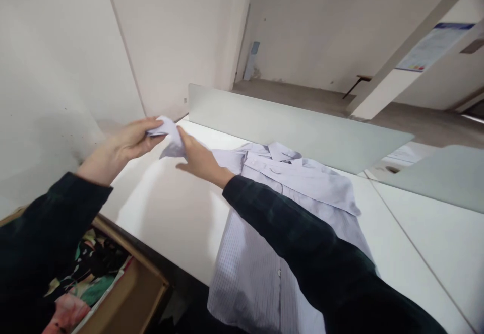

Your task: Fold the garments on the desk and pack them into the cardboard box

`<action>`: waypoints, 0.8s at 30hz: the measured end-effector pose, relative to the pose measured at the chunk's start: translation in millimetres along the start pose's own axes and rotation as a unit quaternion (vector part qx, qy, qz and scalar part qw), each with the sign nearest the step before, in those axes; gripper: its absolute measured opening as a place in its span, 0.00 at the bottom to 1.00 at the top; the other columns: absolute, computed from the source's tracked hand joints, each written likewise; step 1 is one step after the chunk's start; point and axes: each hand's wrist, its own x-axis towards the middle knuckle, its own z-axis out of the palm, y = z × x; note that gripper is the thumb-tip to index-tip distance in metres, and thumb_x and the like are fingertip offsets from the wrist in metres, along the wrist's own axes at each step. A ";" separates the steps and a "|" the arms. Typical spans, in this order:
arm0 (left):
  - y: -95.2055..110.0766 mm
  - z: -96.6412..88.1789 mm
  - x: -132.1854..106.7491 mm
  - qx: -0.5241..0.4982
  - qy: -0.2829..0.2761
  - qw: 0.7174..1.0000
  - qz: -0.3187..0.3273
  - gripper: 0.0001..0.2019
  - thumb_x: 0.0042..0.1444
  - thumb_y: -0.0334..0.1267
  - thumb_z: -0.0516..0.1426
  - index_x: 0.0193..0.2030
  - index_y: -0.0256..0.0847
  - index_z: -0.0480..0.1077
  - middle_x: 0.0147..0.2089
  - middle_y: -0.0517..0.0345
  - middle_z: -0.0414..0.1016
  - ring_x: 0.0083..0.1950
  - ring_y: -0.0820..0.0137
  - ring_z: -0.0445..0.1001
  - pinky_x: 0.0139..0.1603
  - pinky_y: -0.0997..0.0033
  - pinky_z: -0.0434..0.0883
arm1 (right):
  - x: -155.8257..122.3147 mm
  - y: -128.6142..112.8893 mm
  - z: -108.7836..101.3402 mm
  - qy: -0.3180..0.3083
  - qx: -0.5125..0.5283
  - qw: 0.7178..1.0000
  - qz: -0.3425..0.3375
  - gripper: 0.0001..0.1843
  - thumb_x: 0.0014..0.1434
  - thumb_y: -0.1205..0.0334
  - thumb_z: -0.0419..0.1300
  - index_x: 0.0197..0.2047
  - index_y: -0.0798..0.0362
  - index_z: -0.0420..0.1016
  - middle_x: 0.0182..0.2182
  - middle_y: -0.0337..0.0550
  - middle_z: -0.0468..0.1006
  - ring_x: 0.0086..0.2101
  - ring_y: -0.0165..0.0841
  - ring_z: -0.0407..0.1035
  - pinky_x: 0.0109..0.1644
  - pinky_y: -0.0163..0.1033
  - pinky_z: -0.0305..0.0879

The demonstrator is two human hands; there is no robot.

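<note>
1. We record a pale lilac shirt (242, 258) with fine darker stripes, spread on the white table (170, 213) from the centre to the bottom centre of the frame
2. We see its collar (282, 151) at the far end, close to the frosted divider (264, 127); the lower part runs past the near table edge
3. We note a broad flap of the same cloth (325, 183) lying slantwise over the upper body of the shirt, its corner pointing right of centre
4. We find a small light button (279, 273) low on the front, beside a dark seam line; shallow creases show around it
5. We observe one sleeve (227, 158) drawn out toward the left of the frame, its bent end raised above the table between the hands
6. Our left hand (139, 137), left of centre, pinches that end, thumb above and fingers below
7. Our right hand (200, 158) touches the sleeve just beside it; we cannot tell whether its fingers close on the cloth, while its forearm hides part of the shirt
8. We log a cardboard box (132, 293) at lower left, holding multicoloured printed fabric (98, 258)
</note>
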 end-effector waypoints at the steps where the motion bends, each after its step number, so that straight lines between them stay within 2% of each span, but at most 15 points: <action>1: 8.7 15.0 -0.6 -0.022 -0.022 0.999 0.013 0.02 0.57 0.33 0.60 0.35 0.40 0.70 0.31 0.60 0.73 0.44 0.68 0.77 0.48 0.61 0.77 | 6.0 3.8 -4.7 0.041 0.011 0.998 0.040 0.41 0.55 0.64 0.62 0.69 0.50 0.52 0.61 0.53 0.65 0.58 0.48 0.63 0.58 0.53 0.64; 2: 15.6 28.4 -2.4 -0.042 -0.050 0.998 0.023 0.02 0.59 0.35 0.59 0.37 0.39 0.70 0.35 0.58 0.74 0.47 0.67 0.77 0.50 0.60 0.77 | 12.8 9.6 -11.3 0.076 0.034 0.994 0.076 0.35 0.56 0.64 0.60 0.66 0.50 0.57 0.57 0.51 0.70 0.56 0.48 0.65 0.57 0.53 0.65; 4: 20.5 48.3 -6.2 -0.069 -0.092 0.992 0.052 0.09 0.61 0.42 0.57 0.42 0.39 0.70 0.41 0.54 0.75 0.51 0.63 0.76 0.51 0.57 0.76 | 26.4 25.3 -29.9 0.128 0.123 0.975 0.131 0.22 0.57 0.61 0.57 0.56 0.52 0.68 0.48 0.48 0.75 0.50 0.47 0.69 0.54 0.53 0.67; 6: 9.0 59.9 -5.8 -0.072 -0.080 0.989 0.096 0.16 0.63 0.50 0.53 0.47 0.40 0.69 0.45 0.52 0.74 0.53 0.62 0.76 0.51 0.56 0.75 | 37.4 42.5 -53.2 0.165 0.250 0.938 0.174 0.13 0.58 0.58 0.56 0.45 0.54 0.71 0.40 0.45 0.77 0.43 0.42 0.73 0.49 0.51 0.71; 8: -18.7 68.4 0.3 -0.059 -0.035 0.990 0.122 0.20 0.63 0.54 0.50 0.51 0.42 0.67 0.49 0.52 0.74 0.52 0.64 0.75 0.52 0.59 0.74 | 44.5 58.0 -77.9 0.203 0.372 0.880 0.216 0.10 0.60 0.58 0.53 0.41 0.54 0.69 0.33 0.42 0.75 0.35 0.35 0.73 0.45 0.49 0.73; 10: -56.0 81.1 9.1 -0.019 -0.013 0.994 0.104 0.18 0.62 0.51 0.51 0.52 0.43 0.66 0.52 0.51 0.73 0.52 0.66 0.74 0.52 0.61 0.73 | 48.6 71.8 -101.7 0.237 0.460 0.822 0.240 0.07 0.61 0.59 0.51 0.39 0.53 0.65 0.29 0.39 0.73 0.31 0.31 0.71 0.43 0.47 0.74; 13: -109.7 117.8 19.8 0.124 -0.072 0.990 0.019 0.19 0.58 0.44 0.55 0.55 0.41 0.65 0.56 0.47 0.72 0.55 0.63 0.73 0.54 0.61 0.71 | 51.4 92.7 -136.0 0.289 0.527 0.768 0.221 0.06 0.62 0.59 0.53 0.39 0.52 0.64 0.29 0.38 0.72 0.32 0.30 0.71 0.43 0.46 0.75; 15: -135.2 152.9 23.9 0.238 -0.103 0.965 0.022 0.25 0.56 0.43 0.58 0.59 0.37 0.62 0.60 0.40 0.69 0.60 0.58 0.70 0.59 0.59 0.67 | 48.9 108.9 -161.0 0.323 0.544 0.751 0.191 0.06 0.63 0.58 0.53 0.38 0.52 0.64 0.31 0.39 0.72 0.35 0.31 0.72 0.43 0.45 0.76; 17: -152.2 190.8 27.1 0.347 -0.115 0.929 0.053 0.32 0.54 0.46 0.60 0.62 0.33 0.59 0.62 0.33 0.66 0.64 0.53 0.66 0.62 0.56 0.63 | 37.4 127.1 -189.4 0.352 0.546 0.741 0.170 0.08 0.65 0.58 0.49 0.36 0.52 0.63 0.32 0.41 0.72 0.37 0.31 0.73 0.43 0.44 0.75; 20: -168.2 240.8 31.5 0.420 -0.118 0.896 0.087 0.38 0.53 0.50 0.61 0.65 0.31 0.56 0.63 0.29 0.65 0.65 0.48 0.64 0.62 0.53 0.62 | -9.1 158.0 -233.8 0.382 0.495 0.766 0.150 0.12 0.66 0.57 0.45 0.34 0.51 0.63 0.34 0.43 0.72 0.40 0.32 0.73 0.44 0.45 0.74; 22: -176.5 263.7 33.1 0.426 -0.119 0.891 0.106 0.37 0.55 0.49 0.60 0.66 0.31 0.55 0.63 0.30 0.65 0.65 0.48 0.65 0.62 0.54 0.62 | -63.4 180.3 -255.9 0.401 0.428 0.795 0.153 0.11 0.64 0.56 0.48 0.33 0.50 0.63 0.35 0.44 0.73 0.41 0.34 0.73 0.46 0.46 0.74; 24: -184.1 276.2 32.8 0.438 -0.122 0.881 0.129 0.30 0.60 0.43 0.55 0.66 0.33 0.56 0.64 0.32 0.64 0.64 0.50 0.65 0.61 0.55 0.63 | -132.7 202.0 -264.5 0.420 0.352 0.814 0.191 0.09 0.60 0.55 0.51 0.29 0.49 0.62 0.32 0.44 0.73 0.41 0.36 0.73 0.47 0.47 0.73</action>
